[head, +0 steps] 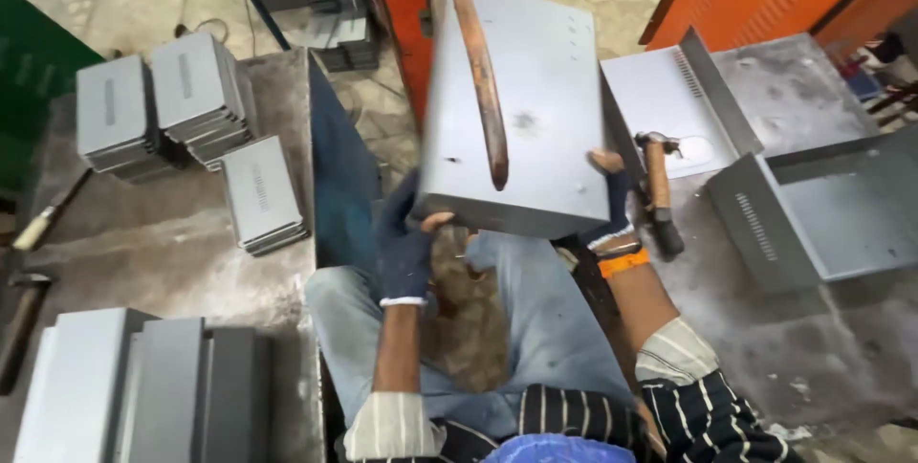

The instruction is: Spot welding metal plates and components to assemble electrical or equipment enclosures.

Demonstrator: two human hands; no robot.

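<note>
Box (535, 99) at frame centre sits clenched at its near corners by my left hand (404, 251) and right hand (612, 203); I'd keep it level under the rusty bar (478, 71).

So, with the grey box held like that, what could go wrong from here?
The grey metal box is gripped only at its near edge by the left hand and right hand, so it could tip or slip onto the lap. Its sheet edges might cut the right hand's bare fingertips. The rusty bar lies across it and may catch.
</note>
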